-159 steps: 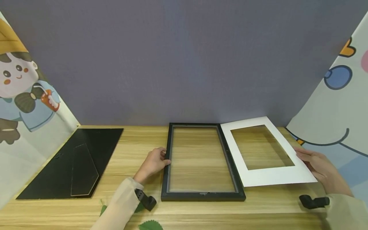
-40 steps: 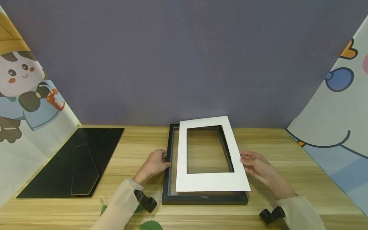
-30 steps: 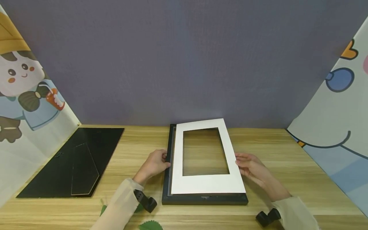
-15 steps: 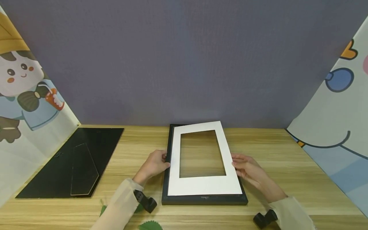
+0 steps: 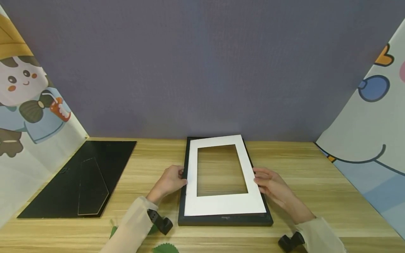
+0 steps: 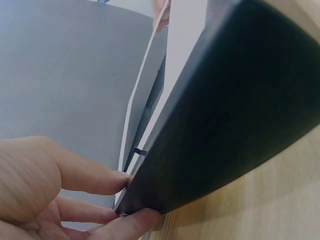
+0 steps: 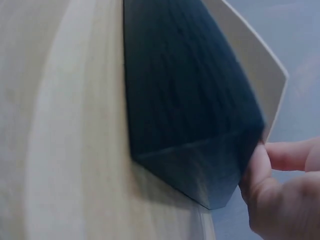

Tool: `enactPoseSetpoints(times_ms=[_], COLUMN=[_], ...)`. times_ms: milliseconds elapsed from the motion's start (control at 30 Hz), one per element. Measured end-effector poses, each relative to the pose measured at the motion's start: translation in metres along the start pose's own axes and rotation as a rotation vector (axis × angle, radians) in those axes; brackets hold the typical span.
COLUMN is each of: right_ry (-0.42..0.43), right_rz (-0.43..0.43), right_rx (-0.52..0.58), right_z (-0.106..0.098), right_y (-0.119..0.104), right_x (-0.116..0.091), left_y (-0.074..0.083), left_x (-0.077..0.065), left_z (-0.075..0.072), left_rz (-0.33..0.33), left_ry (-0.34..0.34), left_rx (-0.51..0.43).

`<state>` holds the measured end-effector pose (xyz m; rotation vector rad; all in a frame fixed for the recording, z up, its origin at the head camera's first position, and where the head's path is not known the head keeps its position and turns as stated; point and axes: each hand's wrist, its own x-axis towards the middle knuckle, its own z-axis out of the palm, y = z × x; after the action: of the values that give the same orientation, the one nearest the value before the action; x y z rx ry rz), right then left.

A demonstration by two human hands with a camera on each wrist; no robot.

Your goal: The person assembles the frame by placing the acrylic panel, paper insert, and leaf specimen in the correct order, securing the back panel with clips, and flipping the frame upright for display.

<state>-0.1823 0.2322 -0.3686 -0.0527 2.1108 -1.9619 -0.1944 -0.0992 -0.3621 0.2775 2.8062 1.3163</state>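
Holding white mat (image 5: 225, 205) over black frame (image 5: 225, 220)

Grey back wall (image 5: 202, 70) is rising behind a wood-grain counter (image 5: 316, 182). White left wall (image 5: 19, 175) is showing a cartoon figure (image 5: 28, 89) in a yellow hat (image 5: 12, 40); white right wall (image 5: 354, 130) is carrying outlined blue and orange shapes (image 5: 374, 88).

Head view: leaf (image 5: 166, 248) near 6:30 is cut off; greenery (image 5: 153, 229) at 7 is partly hidden by left sleeve (image 5: 131, 223); mark (image 5: 225, 218) at 6 o'clock on black frame (image 5: 202, 220) is too small to tell. Right wrist view: frame is blurred.
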Motion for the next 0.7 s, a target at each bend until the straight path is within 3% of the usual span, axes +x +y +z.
enactPoseSetpoints(times_ms=[167, 700], right_ry=[0.045, 0.04], right_rz=[0.001, -0.016], right_rx=[-0.113, -0.414], right_z=[0.0017, 0.0072], right_y=[0.0, -0.0064], right_x=[-0.0003, -0.0056], left_y=[-0.0005, 0.0005], left_x=[0.0, -0.001], left_z=[0.0008, 0.0002], left_rz=[0.008, -0.005], left_ry=[-0.003, -0.007], left_rx=[-0.013, 0.005])
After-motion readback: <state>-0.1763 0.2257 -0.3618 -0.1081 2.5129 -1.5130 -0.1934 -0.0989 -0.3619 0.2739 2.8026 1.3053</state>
